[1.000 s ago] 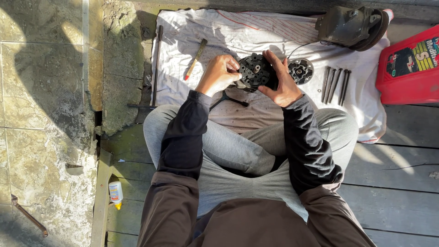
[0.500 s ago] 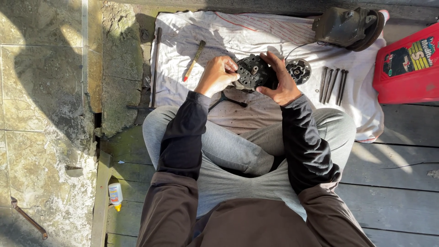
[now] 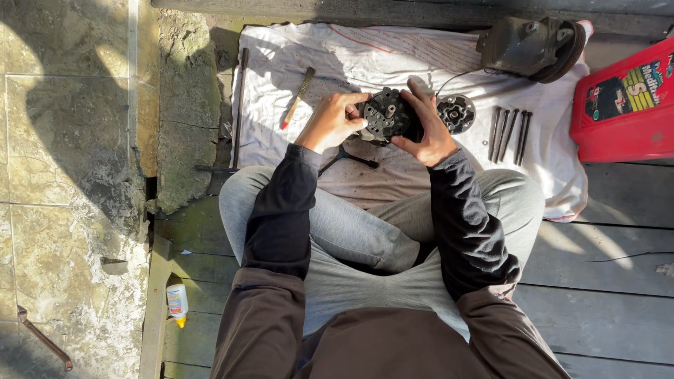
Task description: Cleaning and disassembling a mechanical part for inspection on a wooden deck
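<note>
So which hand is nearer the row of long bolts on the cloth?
Right. The right hand grips the black part just left of the bolts; the left hand is on the part's far side, further away.

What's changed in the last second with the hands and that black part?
Little has changed. Both hands still hold the black round metal part over the white cloth; the left hand and right hand shifted their fingers only slightly. The long bolts, disc-shaped part, hammer and red canister stayed put.
</note>
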